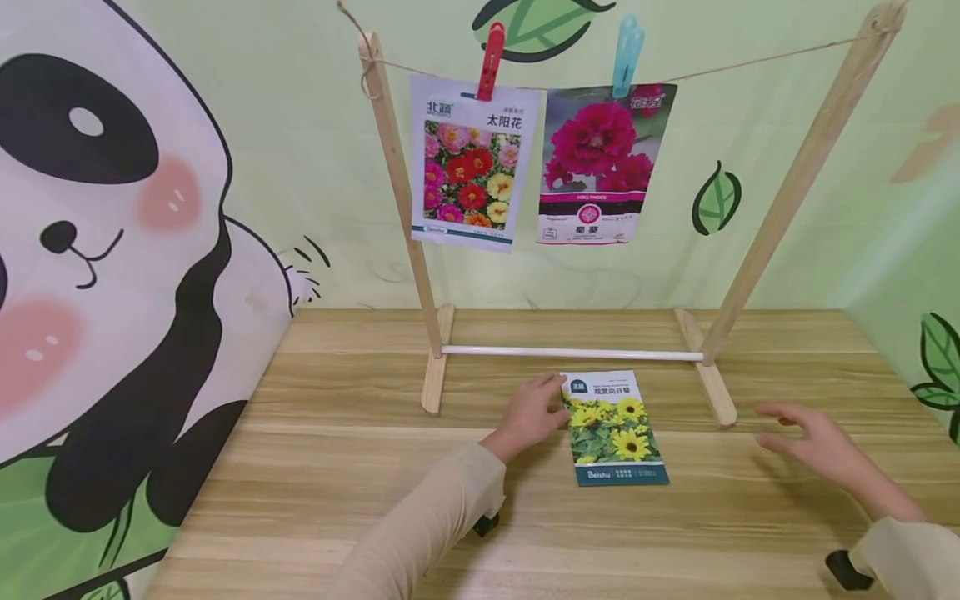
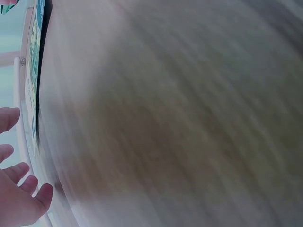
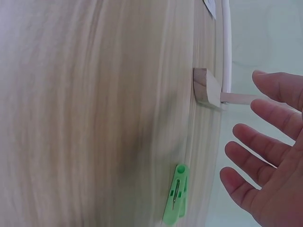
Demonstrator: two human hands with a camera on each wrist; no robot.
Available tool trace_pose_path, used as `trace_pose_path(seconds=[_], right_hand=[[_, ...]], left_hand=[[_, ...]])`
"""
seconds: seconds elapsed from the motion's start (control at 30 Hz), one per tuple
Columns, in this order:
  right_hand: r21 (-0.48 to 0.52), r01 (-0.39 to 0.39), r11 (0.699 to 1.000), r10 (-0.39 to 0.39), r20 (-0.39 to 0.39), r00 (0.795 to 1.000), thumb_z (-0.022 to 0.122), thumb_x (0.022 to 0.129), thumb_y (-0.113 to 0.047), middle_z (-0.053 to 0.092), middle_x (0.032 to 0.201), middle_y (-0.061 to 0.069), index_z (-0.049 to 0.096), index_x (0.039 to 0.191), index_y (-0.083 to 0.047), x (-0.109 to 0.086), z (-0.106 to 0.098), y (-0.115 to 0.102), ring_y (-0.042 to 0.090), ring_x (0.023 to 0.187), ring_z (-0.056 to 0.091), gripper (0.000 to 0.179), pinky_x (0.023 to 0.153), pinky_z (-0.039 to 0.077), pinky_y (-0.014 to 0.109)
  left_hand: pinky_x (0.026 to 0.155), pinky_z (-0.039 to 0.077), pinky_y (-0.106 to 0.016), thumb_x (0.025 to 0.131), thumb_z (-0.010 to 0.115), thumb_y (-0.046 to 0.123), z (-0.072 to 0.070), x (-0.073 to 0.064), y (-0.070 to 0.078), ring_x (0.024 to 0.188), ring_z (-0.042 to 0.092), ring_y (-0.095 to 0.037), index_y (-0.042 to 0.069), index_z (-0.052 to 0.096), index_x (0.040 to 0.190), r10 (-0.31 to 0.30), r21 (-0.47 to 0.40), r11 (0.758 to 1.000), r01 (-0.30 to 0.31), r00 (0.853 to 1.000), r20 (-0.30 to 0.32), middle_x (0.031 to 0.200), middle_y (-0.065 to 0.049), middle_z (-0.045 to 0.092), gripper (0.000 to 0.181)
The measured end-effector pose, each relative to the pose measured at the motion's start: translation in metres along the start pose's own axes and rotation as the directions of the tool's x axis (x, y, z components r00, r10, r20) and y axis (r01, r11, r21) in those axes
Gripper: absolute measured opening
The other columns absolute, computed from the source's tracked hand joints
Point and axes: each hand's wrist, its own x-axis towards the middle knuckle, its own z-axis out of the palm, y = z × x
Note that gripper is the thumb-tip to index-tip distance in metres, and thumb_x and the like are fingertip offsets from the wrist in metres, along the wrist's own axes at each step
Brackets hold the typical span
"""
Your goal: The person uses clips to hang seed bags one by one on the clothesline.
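Note:
A seed packet with yellow sunflowers [image 1: 615, 429] lies flat on the wooden table, its printed face up. Beside its upper left edge is my left hand [image 1: 531, 414], fingers loosely bent; from the left wrist view the fingers [image 2: 16, 170] appear spread, with nothing held. Whether a fingertip touches the packet is unclear. My right hand [image 1: 813, 442] hovers over the table to the right of the rack, holding nothing, its fingers apart in the right wrist view. A green clothespin [image 3: 175, 195] lies on the table near that hand; the head view does not show it.
A wooden rack stands behind the packet, with two posts [image 1: 802, 187] and a white bottom rod [image 1: 573, 353]. On its string, a red clothespin [image 1: 491, 62] holds a sun-plant packet [image 1: 474, 162] and a blue clothespin [image 1: 627, 57] a hollyhock packet [image 1: 603, 167]. Printed panda cloth [image 1: 112, 250] borders the left.

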Motion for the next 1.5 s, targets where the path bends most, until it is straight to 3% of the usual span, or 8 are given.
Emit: trace_pose_path(seconds=[0.33,0.7,1.1,1.5], right_hand=[[-0.035,0.024,0.999,-0.025,-0.036,0.999,0.06,0.083,-0.02,0.048,0.116,0.033,0.05,0.116,0.008,-0.005,0.0,0.011,0.049,0.102,0.042,0.044,0.078,0.036,0.057],[-0.015,-0.033,0.999,0.034,0.035,0.999,0.057,0.085,-0.024,0.036,0.124,0.038,0.041,0.123,0.01,-0.01,-0.002,0.016,0.054,0.11,0.033,0.053,0.081,0.031,0.062],[0.005,-0.023,1.0,0.023,0.021,1.0,0.061,0.082,-0.019,0.032,0.122,0.043,0.04,0.122,0.014,-0.015,-0.001,0.026,0.057,0.109,0.03,0.056,0.082,0.028,0.064],[0.007,-0.12,0.993,0.118,0.092,0.989,0.058,0.084,-0.025,0.027,0.126,0.042,0.035,0.124,0.015,-0.021,-0.001,0.028,0.057,0.112,0.027,0.061,0.085,0.026,0.064]], left_hand=[[0.104,0.026,-0.046,0.087,0.051,0.036,0.004,0.0,0.003,0.13,0.027,-0.03,0.013,0.03,0.138,0.008,0.096,0.995,-0.016,0.997,0.083,0.142,-0.012,0.029,0.06],[0.104,0.022,-0.051,0.089,0.046,0.041,0.005,-0.002,0.009,0.136,0.013,-0.028,0.02,0.018,0.142,-0.026,0.165,0.986,-0.006,0.981,0.193,0.149,-0.008,0.011,0.063],[0.104,0.022,-0.051,0.089,0.046,0.041,0.009,-0.001,0.01,0.136,0.013,-0.028,0.022,0.017,0.142,-0.012,0.184,0.982,-0.027,0.978,0.208,0.149,-0.008,0.011,0.063],[0.105,0.023,-0.05,0.088,0.045,0.043,0.011,-0.001,0.01,0.136,0.012,-0.028,0.024,0.02,0.141,-0.009,0.223,0.974,-0.044,0.973,0.23,0.149,-0.006,0.011,0.061]])
